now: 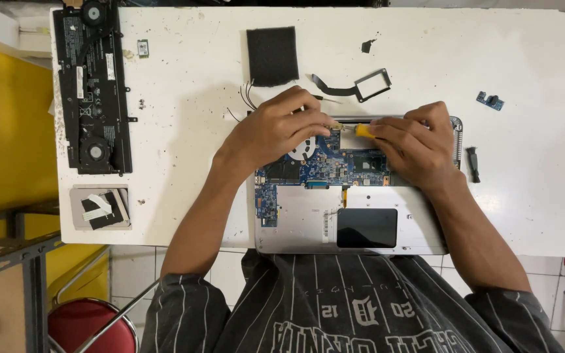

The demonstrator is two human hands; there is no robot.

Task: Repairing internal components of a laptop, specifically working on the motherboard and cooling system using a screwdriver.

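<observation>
The right hand [416,147] pinches a yellow-handled screwdriver [361,130], its tip pointing toward the left hand [276,131]. The left hand, fingers curled together, rests on the opened laptop chassis [308,222] beside the tip. The blue circuit board [322,168] lies directly beneath both hands on the white surface [184,131].

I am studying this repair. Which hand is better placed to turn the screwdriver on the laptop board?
Right hand: it grips the yellow-handled screwdriver. Left hand only steadies near the tip.
</observation>
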